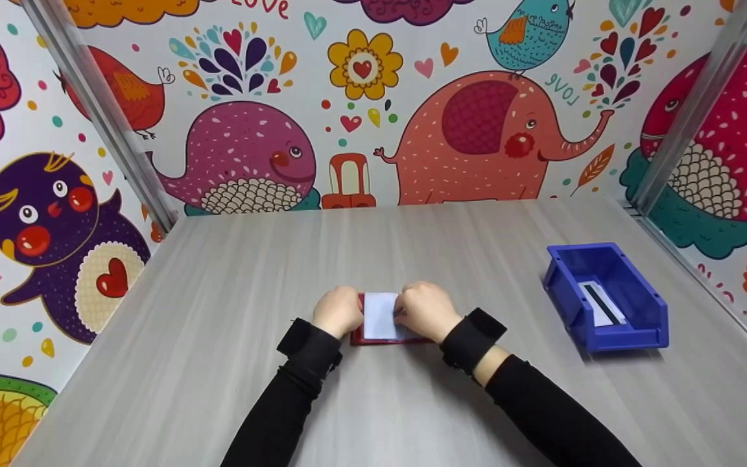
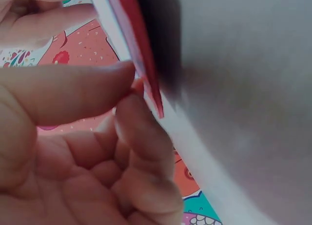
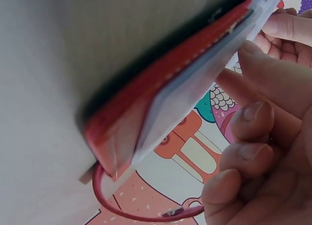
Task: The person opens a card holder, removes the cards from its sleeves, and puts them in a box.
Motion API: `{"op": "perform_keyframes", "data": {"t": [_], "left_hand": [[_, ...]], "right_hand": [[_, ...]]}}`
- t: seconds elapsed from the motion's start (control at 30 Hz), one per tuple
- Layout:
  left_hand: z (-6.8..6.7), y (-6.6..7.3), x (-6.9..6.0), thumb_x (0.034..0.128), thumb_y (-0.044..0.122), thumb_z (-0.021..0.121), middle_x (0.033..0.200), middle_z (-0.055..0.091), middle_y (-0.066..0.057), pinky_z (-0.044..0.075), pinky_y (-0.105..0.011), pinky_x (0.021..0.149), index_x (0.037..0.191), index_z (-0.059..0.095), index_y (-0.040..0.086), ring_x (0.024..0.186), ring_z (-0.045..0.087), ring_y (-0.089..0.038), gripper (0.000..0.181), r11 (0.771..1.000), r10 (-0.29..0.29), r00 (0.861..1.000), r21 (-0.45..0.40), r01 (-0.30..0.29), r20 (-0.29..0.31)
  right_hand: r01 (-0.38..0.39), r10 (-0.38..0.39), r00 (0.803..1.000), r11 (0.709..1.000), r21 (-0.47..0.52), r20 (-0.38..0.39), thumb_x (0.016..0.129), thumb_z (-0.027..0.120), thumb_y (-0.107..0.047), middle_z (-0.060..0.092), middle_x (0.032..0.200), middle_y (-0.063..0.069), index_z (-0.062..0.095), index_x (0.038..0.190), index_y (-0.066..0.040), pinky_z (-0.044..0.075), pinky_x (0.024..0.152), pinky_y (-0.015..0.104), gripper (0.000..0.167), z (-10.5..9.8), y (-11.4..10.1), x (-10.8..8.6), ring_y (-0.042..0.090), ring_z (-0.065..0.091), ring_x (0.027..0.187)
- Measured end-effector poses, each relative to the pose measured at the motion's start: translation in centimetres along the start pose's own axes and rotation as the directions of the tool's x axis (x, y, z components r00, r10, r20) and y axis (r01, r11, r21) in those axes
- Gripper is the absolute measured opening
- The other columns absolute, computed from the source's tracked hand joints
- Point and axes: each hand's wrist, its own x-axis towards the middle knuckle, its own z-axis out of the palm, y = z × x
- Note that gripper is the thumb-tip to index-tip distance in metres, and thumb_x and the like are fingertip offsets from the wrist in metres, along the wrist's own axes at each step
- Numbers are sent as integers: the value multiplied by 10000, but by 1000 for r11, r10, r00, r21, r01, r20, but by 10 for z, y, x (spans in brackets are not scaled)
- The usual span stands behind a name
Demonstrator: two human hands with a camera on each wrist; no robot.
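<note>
On the table in the head view lies a red card holder (image 1: 356,339), with a white card (image 1: 380,316) showing on its upper face. My left hand (image 1: 339,311) pinches the holder's left edge between thumb and forefinger; the left wrist view shows the red edge (image 2: 141,45) at those fingertips. My right hand (image 1: 428,311) is bent over the card's right side. Up close in the right wrist view, its thumb and forefinger pinch the edge of the clear sleeve (image 3: 180,96), other fingers curled. A thin red strap (image 3: 146,218) loops from the holder's stitched corner.
To the right stands a blue plastic bin (image 1: 626,340), holding white cards (image 1: 597,301), one with a black stripe. A wall printed with cartoon animals borders the table (image 1: 270,259) at the back and sides, with metal posts at the corners.
</note>
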Motion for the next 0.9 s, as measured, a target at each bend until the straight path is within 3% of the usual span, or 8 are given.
{"op": "perform_keyframes", "data": {"t": [0.13, 0.27, 0.4, 0.53, 0.9], "left_hand": [[-4, 0, 1, 728, -56, 572, 554, 427, 7, 287, -293, 472, 491, 369, 162, 527, 392, -179, 381, 999, -17, 1000, -36, 16, -15], [-6, 3, 2, 758, -22, 604, 631, 560, -18, 400, -328, 533, 561, 552, 108, 585, 480, -195, 241, 997, -28, 998, -72, 24, -57], [-4, 6, 3, 774, 9, 653, 793, 678, -70, 507, -400, 676, 739, 701, 59, 727, 612, -251, 78, 996, -27, 997, -91, 20, -78], [-1, 8, 3, 774, 22, 684, 855, 693, -89, 516, -417, 733, 808, 720, 50, 811, 647, -290, 56, 996, -15, 997, -86, 9, -70], [3, 8, 2, 748, -8, 676, 758, 641, -61, 509, -407, 689, 706, 647, 78, 748, 623, -278, 99, 999, 15, 999, -36, -17, -42]], "right_hand": [[-11, 10, 1000, 1000, 8, 10, 692, 876, -150, 649, 727, 33, 767, 742, -115, 506, 609, 408, 125, 0, 0, 0, 251, 633, 689], [-16, 16, 1000, 1000, 14, 17, 687, 872, -145, 651, 731, 36, 765, 738, -112, 505, 604, 416, 124, 0, 0, 0, 260, 633, 686], [-21, 21, 999, 1000, 15, 30, 691, 867, -138, 671, 761, 39, 768, 745, -108, 517, 617, 424, 117, 1, 0, 0, 266, 648, 701], [-22, 21, 999, 1000, 14, 42, 695, 865, -137, 676, 766, 40, 765, 744, -106, 521, 624, 425, 116, 2, 0, 1, 267, 652, 703], [-22, 21, 999, 1000, 15, 47, 696, 866, -124, 674, 747, 47, 762, 739, -93, 520, 613, 417, 117, 2, 0, 1, 263, 646, 684]]}}
